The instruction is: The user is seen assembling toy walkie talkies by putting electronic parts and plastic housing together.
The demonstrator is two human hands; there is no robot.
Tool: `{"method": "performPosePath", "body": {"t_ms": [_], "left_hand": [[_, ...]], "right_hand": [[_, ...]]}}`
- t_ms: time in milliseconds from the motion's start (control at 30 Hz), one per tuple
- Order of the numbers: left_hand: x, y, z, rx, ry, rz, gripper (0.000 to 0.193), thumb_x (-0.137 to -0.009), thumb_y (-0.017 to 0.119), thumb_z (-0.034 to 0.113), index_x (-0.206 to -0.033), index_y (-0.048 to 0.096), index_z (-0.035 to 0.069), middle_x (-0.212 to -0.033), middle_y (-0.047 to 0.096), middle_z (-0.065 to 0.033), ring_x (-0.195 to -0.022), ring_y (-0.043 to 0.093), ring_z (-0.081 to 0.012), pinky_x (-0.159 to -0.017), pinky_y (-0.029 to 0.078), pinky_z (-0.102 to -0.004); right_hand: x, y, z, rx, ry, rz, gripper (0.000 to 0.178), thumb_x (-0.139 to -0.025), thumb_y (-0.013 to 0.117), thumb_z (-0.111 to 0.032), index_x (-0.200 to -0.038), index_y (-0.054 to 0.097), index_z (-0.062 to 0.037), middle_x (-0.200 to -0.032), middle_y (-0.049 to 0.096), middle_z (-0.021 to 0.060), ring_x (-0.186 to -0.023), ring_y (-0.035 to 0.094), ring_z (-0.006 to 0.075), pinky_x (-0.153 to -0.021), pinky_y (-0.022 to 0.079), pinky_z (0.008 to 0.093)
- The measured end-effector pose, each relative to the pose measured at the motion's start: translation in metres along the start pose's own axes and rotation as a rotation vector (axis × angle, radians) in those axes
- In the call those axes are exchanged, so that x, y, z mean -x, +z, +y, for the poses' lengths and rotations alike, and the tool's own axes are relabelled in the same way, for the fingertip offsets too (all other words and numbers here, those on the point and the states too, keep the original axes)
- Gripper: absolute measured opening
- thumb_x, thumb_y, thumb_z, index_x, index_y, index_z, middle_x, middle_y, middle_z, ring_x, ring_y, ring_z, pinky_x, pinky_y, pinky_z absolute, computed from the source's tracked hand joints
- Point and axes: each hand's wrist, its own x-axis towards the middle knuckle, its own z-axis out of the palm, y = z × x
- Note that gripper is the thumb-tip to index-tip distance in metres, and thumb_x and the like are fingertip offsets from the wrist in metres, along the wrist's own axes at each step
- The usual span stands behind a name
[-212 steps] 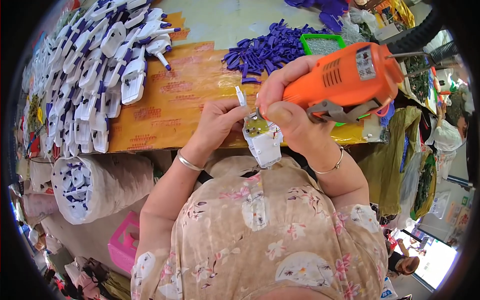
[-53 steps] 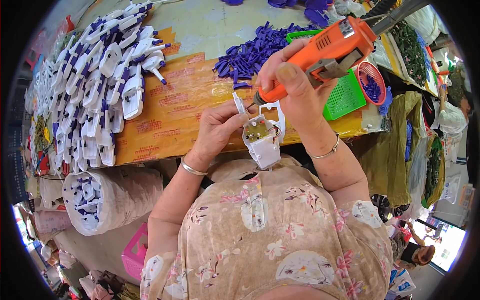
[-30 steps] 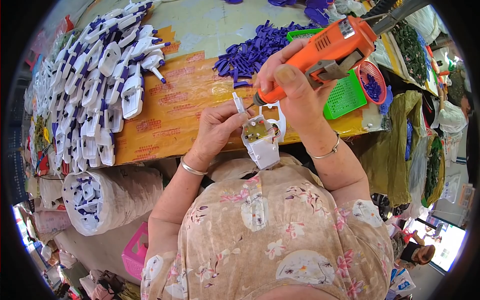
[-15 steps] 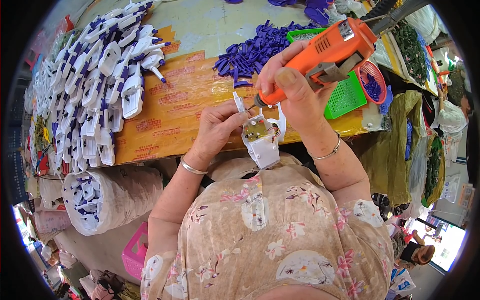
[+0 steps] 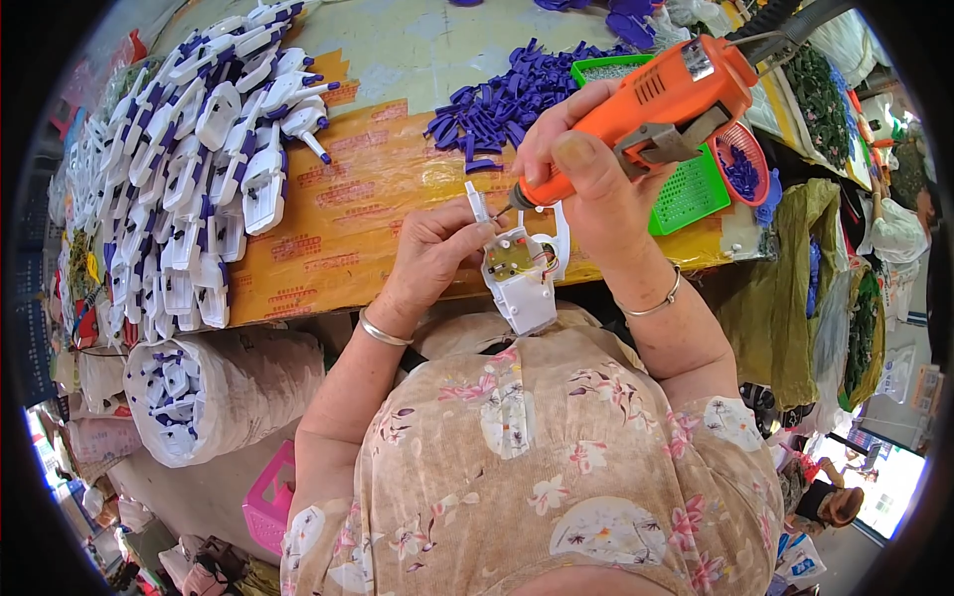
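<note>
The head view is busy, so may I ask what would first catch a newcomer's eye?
The orange power tool in the right hand probably stands out, its bit aimed toward the white casing in the left hand. The white-and-purple pile at upper left likely follows.

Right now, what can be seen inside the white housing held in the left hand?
Inside the white housing, a yellow-green circuit board shows, with thin wires at its right edge. Anything beneath the board is covered; the left hand hides part of the housing's upper end.
</note>
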Motion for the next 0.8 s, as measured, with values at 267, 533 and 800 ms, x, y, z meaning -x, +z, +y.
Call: {"method": "performPosePath", "body": {"t_ms": [267,533,800], "left_hand": [[-0.0004,-0.0002,-0.0016,0.005,0.008,-0.003,0.016,-0.088,0.059,0.011,-0.094,0.068,-0.001,-0.08,0.063,0.0004,-0.064,0.053,-0.0035,-0.055,0.044,-0.018],[-0.0003,-0.0004,-0.0014,0.017,-0.007,-0.012,0.016,-0.088,0.059,0.012,-0.093,0.069,0.0,-0.079,0.063,0.0006,-0.063,0.054,-0.0039,-0.054,0.044,-0.0182],[-0.0013,-0.0023,-0.0042,-0.007,0.024,-0.016,0.016,-0.087,0.06,0.012,-0.093,0.069,0.0,-0.075,0.063,0.0002,-0.061,0.053,-0.0041,-0.054,0.043,-0.0181]], "right_hand": [[-0.0003,0.0001,-0.0017,0.013,-0.003,0.0,0.03,-0.083,0.067,-0.02,-0.089,0.044,-0.0023,-0.067,0.055,0.009,-0.056,0.054,0.0165,-0.058,0.049,0.0339],[0.0016,-0.0005,0.0022,-0.002,0.0,-0.003,0.032,-0.082,0.069,-0.021,-0.089,0.044,-0.002,-0.067,0.056,0.0093,-0.056,0.054,0.0162,-0.057,0.048,0.0326],[0.0043,0.0041,0.0014,-0.042,0.023,0.008,0.032,-0.081,0.07,-0.02,-0.089,0.044,-0.0024,-0.069,0.055,0.0083,-0.057,0.054,0.0163,-0.058,0.048,0.0328]]}}
